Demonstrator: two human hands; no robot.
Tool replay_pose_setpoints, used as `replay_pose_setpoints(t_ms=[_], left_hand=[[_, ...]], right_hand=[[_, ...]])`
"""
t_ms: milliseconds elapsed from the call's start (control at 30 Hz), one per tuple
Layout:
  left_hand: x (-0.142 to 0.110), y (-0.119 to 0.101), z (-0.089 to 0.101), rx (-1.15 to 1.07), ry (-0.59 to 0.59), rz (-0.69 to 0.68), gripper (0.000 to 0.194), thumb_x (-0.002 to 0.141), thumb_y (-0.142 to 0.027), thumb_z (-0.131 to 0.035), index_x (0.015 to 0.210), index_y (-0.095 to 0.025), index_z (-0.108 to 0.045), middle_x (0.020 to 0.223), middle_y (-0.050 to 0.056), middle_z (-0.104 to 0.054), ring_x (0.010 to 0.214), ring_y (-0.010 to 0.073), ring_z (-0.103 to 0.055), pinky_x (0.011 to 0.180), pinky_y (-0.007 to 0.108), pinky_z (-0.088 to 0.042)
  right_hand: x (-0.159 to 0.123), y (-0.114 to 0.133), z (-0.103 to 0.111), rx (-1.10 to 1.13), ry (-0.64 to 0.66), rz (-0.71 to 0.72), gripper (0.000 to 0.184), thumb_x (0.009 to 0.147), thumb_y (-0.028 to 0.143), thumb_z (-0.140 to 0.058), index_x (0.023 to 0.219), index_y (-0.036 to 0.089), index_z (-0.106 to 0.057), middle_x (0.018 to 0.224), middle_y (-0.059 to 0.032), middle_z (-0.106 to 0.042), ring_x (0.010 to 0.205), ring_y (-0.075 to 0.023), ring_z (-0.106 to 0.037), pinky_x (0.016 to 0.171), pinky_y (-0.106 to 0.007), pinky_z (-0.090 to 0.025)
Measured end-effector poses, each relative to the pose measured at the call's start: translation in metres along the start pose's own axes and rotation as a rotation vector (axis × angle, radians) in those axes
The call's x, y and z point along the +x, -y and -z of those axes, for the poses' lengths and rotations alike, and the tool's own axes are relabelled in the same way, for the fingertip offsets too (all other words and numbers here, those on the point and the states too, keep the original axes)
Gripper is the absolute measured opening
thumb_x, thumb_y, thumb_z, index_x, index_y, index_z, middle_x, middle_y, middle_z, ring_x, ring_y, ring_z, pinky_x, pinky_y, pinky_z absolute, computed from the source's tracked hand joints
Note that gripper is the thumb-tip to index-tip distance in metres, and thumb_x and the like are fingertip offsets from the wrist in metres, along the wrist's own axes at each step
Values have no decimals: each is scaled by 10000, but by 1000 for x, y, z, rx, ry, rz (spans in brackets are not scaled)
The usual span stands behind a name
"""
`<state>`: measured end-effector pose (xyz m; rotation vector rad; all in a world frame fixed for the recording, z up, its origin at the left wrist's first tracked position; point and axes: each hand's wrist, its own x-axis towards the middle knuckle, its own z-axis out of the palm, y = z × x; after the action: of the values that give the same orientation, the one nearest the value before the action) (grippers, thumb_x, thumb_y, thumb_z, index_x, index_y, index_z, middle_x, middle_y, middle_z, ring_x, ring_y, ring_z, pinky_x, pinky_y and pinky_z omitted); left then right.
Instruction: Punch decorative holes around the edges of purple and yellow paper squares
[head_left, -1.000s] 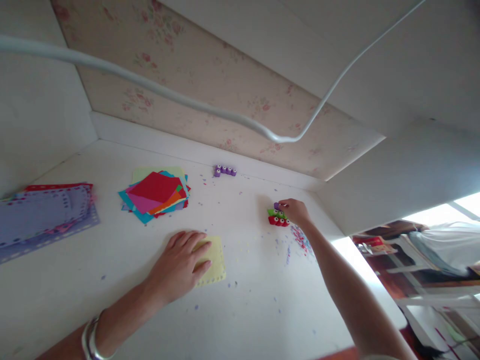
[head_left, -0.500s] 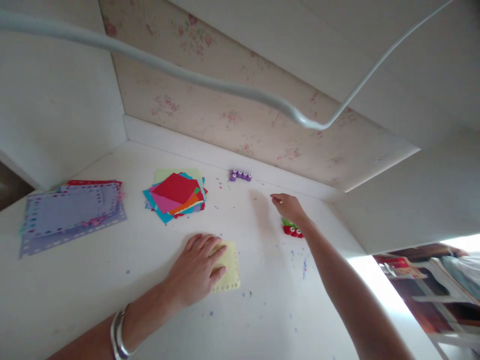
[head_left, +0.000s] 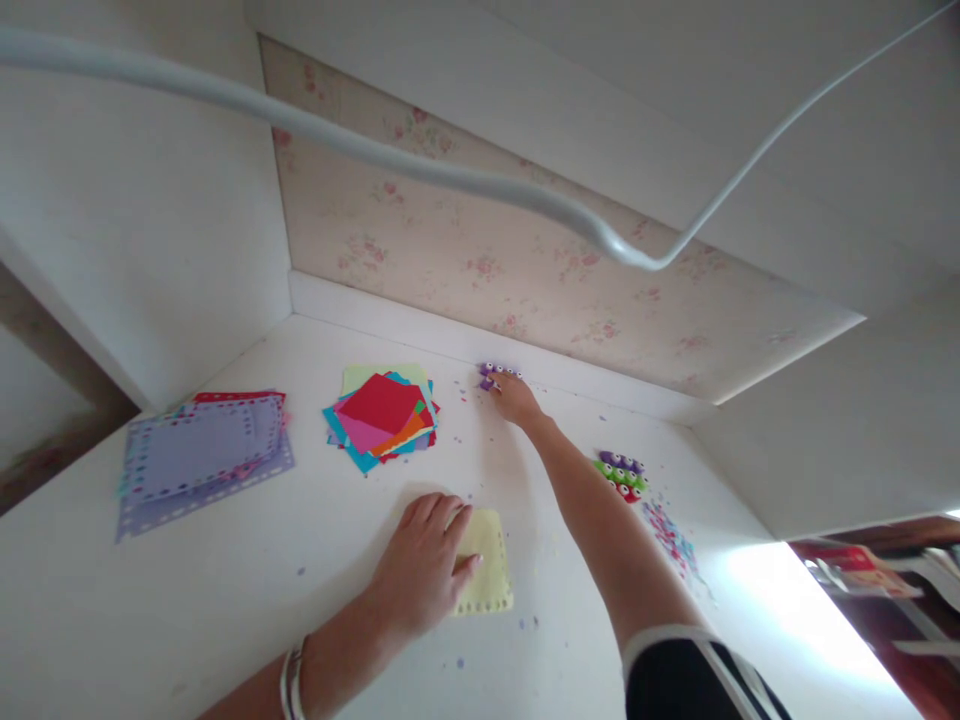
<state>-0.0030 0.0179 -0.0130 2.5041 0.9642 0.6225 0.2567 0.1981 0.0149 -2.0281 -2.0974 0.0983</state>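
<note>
My left hand (head_left: 424,560) lies flat, fingers stretched out, on a pale yellow sheet of paper (head_left: 491,560) with holes punched along its edges. My right hand (head_left: 516,398) reaches to the back of the white table, its fingers closed on a small purple paper punch (head_left: 486,383). The fingers partly hide that punch. Other purple punches with white round buttons stand directly behind it along the back edge. Right of my right forearm is a block of punches in rows: purple punches (head_left: 622,462), green punches (head_left: 621,476) and red punches (head_left: 627,492), the last partly hidden by the arm.
Coloured paper sheets (head_left: 382,405) lie piled at the back left. Punched purple sheets (head_left: 202,450) lie further left. A heap of paper confetti (head_left: 670,538) sits by the right edge, with bits scattered elsewhere. A white cable (head_left: 450,178) crosses the upper view.
My right hand has moved left from the block of punches to the purple ones at the back edge. My left hand stays on the yellow sheet. The view has shifted.
</note>
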Motion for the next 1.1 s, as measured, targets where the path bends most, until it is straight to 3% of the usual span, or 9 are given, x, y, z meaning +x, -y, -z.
replay_pose_setpoints(t_ms=[133, 300, 467, 600, 700, 800, 900, 1000, 1100], left_hand=[[1, 0, 3, -43, 19, 1, 426, 856, -353, -644, 1257, -229, -572, 1208, 62, -607, 1150, 257, -492, 1051, 439, -360], [1, 3, 4, -75, 28, 64, 483, 819, -286, -671, 1287, -240, -562, 1239, 87, -575, 1158, 261, -502, 1016, 443, -377], [4, 8, 4, -115, 32, 75, 495, 801, -212, -658, 1285, -240, -558, 1171, 79, -621, 1101, 263, -541, 960, 442, -409], [7, 8, 6, -156, 25, 79, 375, 785, -190, -664, 1152, -263, -637, 1057, 46, -645, 1020, 240, -582, 934, 432, -438], [8, 7, 7, -219, -16, 95, 313, 752, -124, -660, 1032, -262, -672, 1086, 41, -618, 1035, 220, -599, 954, 404, -458], [10, 6, 5, -384, -51, 105, 368, 767, -88, -615, 1099, -245, -627, 1136, 39, -636, 1065, 197, -620, 970, 355, -484], [10, 5, 2, -598, 14, 174, 378, 845, -163, -573, 1215, -236, -568, 1127, 33, -679, 930, 160, -686, 865, 302, -551], [11, 6, 0, -680, 42, 247, 360, 858, -235, -579, 1217, -207, -586, 1201, 63, -674, 894, 172, -709, 818, 304, -577], [13, 7, 2, -689, 110, 278, 300, 878, -293, -564, 1148, -194, -653, 1131, 59, -716, 952, 191, -705, 851, 311, -572]], right_hand=[[-22, -4, 5, 36, -18, 8, 237, 919, 228, -521, 1116, 195, -649, 1242, -113, -637, 1159, -237, -578, 1015, -370, -408], [-70, -3, 12, 117, 5, 14, 203, 910, 257, -549, 1092, 233, -636, 1004, -38, -718, 911, -187, -666, 862, -307, -487], [-139, 6, 12, 232, -60, 0, 240, 939, 291, -501, 1128, 233, -636, 1095, -52, -692, 959, -172, -659, 876, -309, -509], [-197, 24, 7, 631, -188, -28, 267, 904, 350, -585, 1139, 260, -675, 1102, -69, -675, 921, -188, -674, 790, -322, -572], [-228, 39, 2, 806, -242, -86, 185, 877, 346, -641, 1033, 278, -714, 1040, -64, -675, 922, -201, -669, 789, -337, -586], [-244, 48, -6, 946, -270, -137, 173, 868, 337, -661, 1026, 270, -689, 1145, -74, -649, 999, -208, -660, 833, -357, -586], [-247, 50, -11, 1084, -238, -183, 223, 871, 349, -659, 1072, 254, -646, 1287, -87, -607, 1067, -220, -659, 872, -378, -580], [-246, 49, -12, 1124, -232, -231, 245, 867, 359, -665, 1082, 244, -637, 1235, -87, -652, 1051, -220, -676, 896, -393, -573], [-247, 47, -11, 1124, -258, -249, 234, 847, 359, -685, 1044, 240, -650, 1198, -85, -672, 1038, -222, -682, 916, -412, -567]])
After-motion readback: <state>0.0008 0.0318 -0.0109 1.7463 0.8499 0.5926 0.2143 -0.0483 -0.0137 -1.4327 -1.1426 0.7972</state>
